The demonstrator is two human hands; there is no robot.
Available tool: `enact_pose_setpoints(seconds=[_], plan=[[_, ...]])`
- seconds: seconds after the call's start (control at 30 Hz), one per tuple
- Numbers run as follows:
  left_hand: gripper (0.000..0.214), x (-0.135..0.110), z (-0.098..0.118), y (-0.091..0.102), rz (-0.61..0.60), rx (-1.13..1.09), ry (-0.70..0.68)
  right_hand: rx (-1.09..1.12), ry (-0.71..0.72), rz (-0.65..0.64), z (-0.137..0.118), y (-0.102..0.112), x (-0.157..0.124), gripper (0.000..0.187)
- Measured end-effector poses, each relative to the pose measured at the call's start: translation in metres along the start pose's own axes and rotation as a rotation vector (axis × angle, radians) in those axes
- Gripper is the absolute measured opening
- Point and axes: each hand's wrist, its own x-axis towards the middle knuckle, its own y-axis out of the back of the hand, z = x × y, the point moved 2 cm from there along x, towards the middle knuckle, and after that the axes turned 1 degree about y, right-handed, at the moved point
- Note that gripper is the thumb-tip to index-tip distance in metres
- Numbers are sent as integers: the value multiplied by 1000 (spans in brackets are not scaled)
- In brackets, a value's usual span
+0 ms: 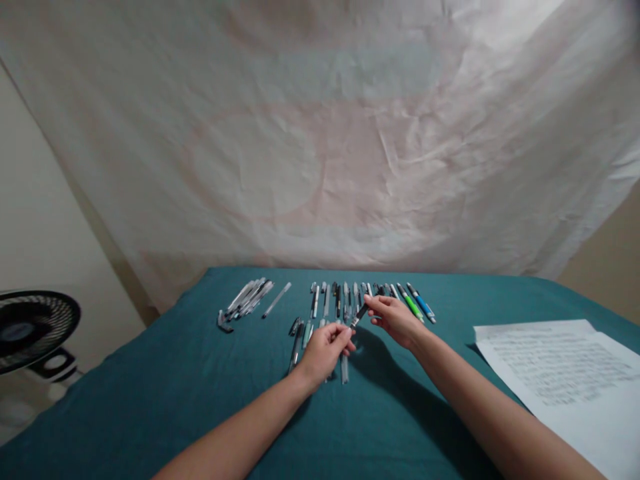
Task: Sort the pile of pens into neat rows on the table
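Note:
Between my two hands a pen (358,317) with a dark upper part slants above the table. My right hand (395,321) is closed in a pinch on its upper dark end. Lower down, my left hand (324,351) has its fingertips closed on the other end, which they partly hide. Behind the hands lies a row of pens (327,300), mostly clear and black. A green pen (411,304) and a blue pen (423,303) lie at its right end. Under and beside my left hand is a nearer row, with a dark pen (296,345) at its left.
A loose pile of pens (250,297) lies at the back left, with a single clear pen (277,300) beside it. Written paper sheets (560,360) rest on the right of the green cloth (200,413). A black fan (37,330) stands beyond the left edge.

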Motion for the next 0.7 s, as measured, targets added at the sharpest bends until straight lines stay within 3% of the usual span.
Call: enact_pose_setpoints(seconds=[0.1, 0.2, 0.33, 0.47, 0.6, 0.7], plan=[[34, -1, 2, -3, -1, -44, 8, 34, -3, -17, -3, 2, 1, 24], [35, -5, 2, -9, 4, -134, 100, 90, -7, -94, -10, 3, -1, 20], [35, -19, 0, -25, 13, -354, 254, 135, -18, -204, -17, 0, -8, 18], [34, -34, -3, -43, -20, -551, 270, 134, -39, -288, -23, -1, -13, 19], [33, -39, -7, -52, -55, -614, 264, 122, 26, -199, -25, 7, -6, 20], [33, -40, -9, -54, -65, -644, 260, -48, 89, -117, -14, 15, 2, 22]])
